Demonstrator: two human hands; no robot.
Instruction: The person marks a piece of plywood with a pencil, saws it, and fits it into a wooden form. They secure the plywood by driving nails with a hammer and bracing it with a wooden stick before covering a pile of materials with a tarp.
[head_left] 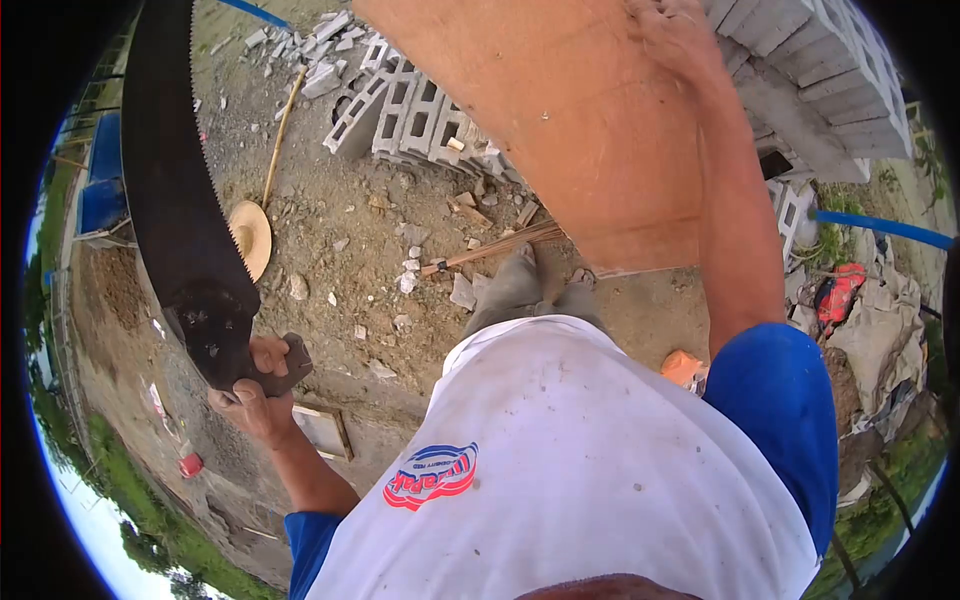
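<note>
My left hand (254, 398) is closed around the handle of a handsaw (180, 170). The saw's wide dark blade points up and away, its toothed edge turned toward the right. At the top of the view, my right hand (672, 38) grips a brown plywood sheet (560, 110) near its upper right edge, fingers bent and partly cut off by the frame. The sheet stands tilted in front of me, its lower end close to my feet. Between blade and sheet there is a wide gap.
Hollow concrete blocks (410, 110) stand behind the sheet, and more blocks (810, 70) are stacked at right. A bundle of thin sticks (490, 248) lies by my feet. A straw hat (249, 240), a pole (285, 135) and rubble (322, 78) are on the dirt ground.
</note>
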